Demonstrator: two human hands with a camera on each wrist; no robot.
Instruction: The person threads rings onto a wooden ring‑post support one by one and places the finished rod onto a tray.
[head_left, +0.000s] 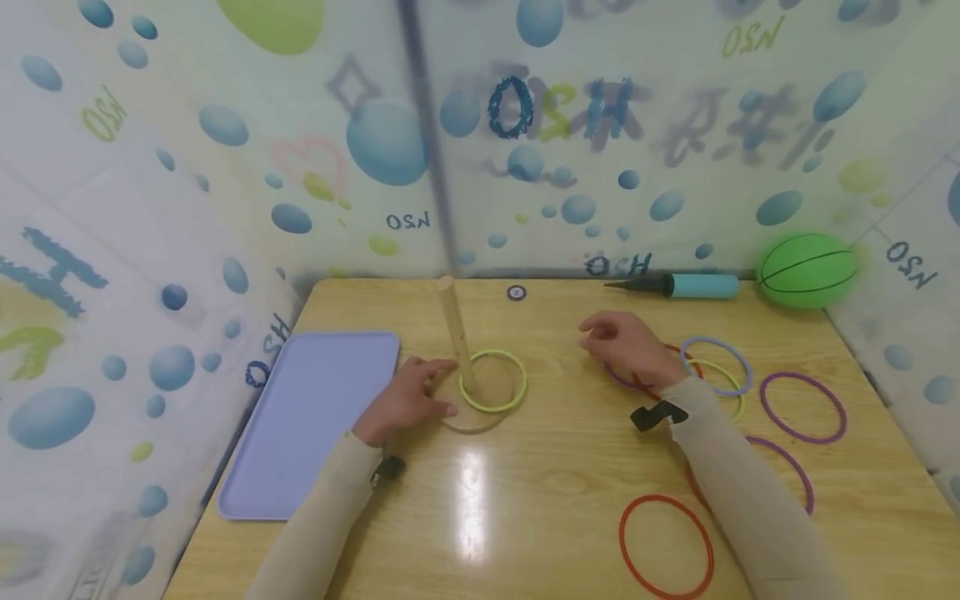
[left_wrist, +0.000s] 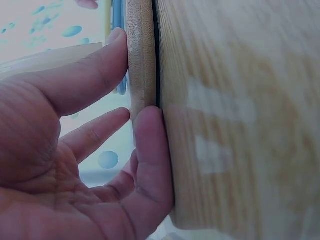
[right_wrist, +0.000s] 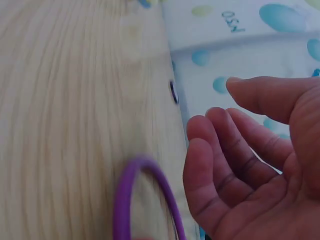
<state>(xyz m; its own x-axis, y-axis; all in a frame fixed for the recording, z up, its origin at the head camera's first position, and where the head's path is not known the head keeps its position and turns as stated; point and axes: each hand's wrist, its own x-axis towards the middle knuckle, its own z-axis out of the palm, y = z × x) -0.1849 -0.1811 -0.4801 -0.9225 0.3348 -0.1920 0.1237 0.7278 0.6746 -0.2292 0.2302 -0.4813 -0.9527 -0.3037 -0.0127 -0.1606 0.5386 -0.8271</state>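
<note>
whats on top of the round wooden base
An upright peg with a yellow-green ring around it; the left wrist view shows a blue edge, seemingly beneath that ring. Anything else under the ring is covered, so no count.

Curtain (head_left: 480,198): large "H2O" (head_left: 558,108), mirror-written, beyond and between left hand (head_left: 408,400) and right hand (head_left: 633,346); smaller "H2O" (head_left: 617,265) beyond right hand; reversed "N2O" (head_left: 408,221) beyond left. Disc (head_left: 517,292) between hands, farther off: mark too small.
</note>
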